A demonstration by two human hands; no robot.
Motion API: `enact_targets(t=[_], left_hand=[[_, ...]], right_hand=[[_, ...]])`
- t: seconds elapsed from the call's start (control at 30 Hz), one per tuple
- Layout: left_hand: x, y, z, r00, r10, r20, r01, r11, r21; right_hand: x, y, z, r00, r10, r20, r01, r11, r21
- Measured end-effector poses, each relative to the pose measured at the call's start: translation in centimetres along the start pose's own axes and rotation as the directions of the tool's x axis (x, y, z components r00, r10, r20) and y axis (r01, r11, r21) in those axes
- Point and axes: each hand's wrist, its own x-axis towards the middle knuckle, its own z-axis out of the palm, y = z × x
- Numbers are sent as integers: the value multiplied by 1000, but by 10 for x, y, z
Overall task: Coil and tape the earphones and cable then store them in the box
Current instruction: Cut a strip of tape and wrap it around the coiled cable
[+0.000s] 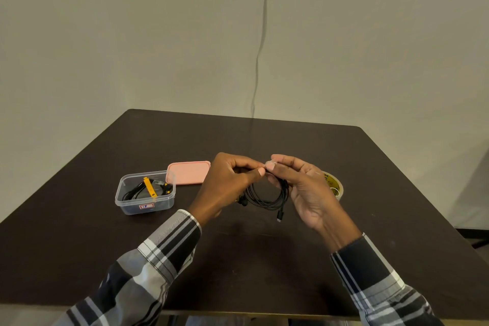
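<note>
A coil of black earphones (267,198) hangs between my hands above the middle of the dark table (264,259); its plug dangles at the bottom. My left hand (227,185) pinches the top of the coil. My right hand (304,188) pinches the same spot from the right, with a small piece of clear tape at the fingertips. A roll of tape (334,186) lies on the table, partly hidden behind my right hand. At the left stands an open clear plastic box (145,192) with a black cable and yellow pieces inside.
The box's pink lid (188,172) lies flat just behind and to the right of the box. A thin cord (260,47) runs down the wall behind the table. The table's front edge is close below my sleeves.
</note>
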Motion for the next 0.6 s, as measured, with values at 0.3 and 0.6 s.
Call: enact_targets(t=[0.3, 0.6], left_hand=[[0, -1, 5, 999, -44, -26, 43, 999, -31], [4, -3, 8, 974, -146, -175, 115, 978, -173]], right_hand=[[2, 2, -2, 997, -41, -72, 42, 999, 19], [0, 11, 0, 933, -331, -143, 277, 912, -304]])
